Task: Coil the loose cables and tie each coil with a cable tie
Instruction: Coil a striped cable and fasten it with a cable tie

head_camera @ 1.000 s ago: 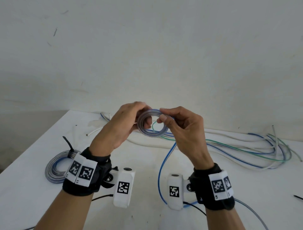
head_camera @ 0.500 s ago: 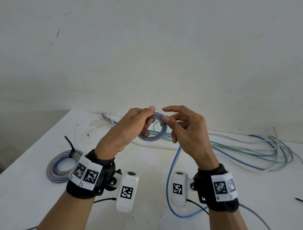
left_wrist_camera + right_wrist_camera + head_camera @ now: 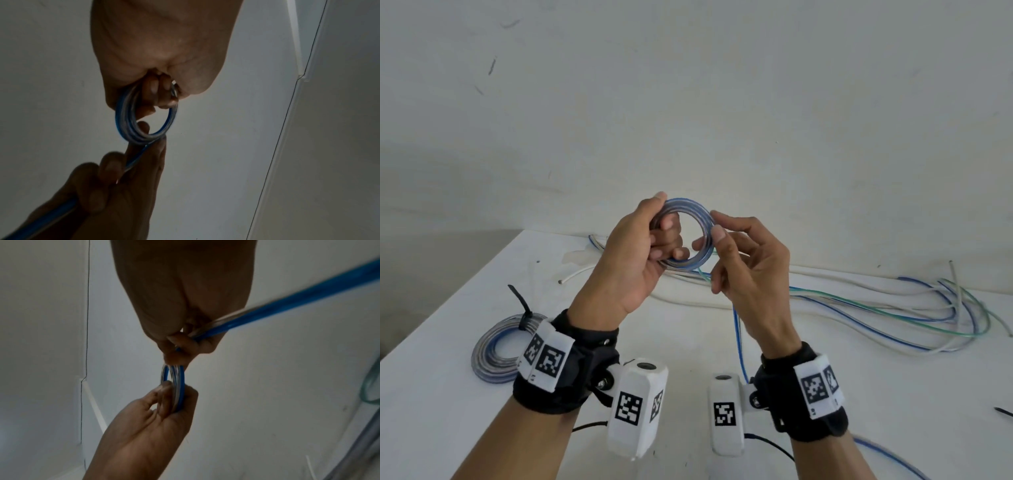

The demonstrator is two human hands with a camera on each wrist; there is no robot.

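A small coil of blue and clear cable (image 3: 690, 236) (image 3: 141, 116) (image 3: 174, 386) is held upright above the white table (image 3: 859, 394). My left hand (image 3: 650, 240) (image 3: 160, 91) grips the coil's left side, fingers curled through the ring. My right hand (image 3: 726, 240) (image 3: 180, 344) pinches the coil's right side where the free cable tail (image 3: 738, 339) (image 3: 308, 295) leaves it. The tail runs down through the right palm to the table.
A finished coil (image 3: 496, 349) with a black cable tie (image 3: 522, 306) lies at the table's left. Several loose blue, green and white cables (image 3: 893, 308) sprawl across the back and right. A black tie tip (image 3: 1003, 412) shows at the right edge. A wall stands behind.
Both hands rose with the coil. The coil has tipped more upright and the right hand's fingers have slid round its right rim, drawing the tail in.
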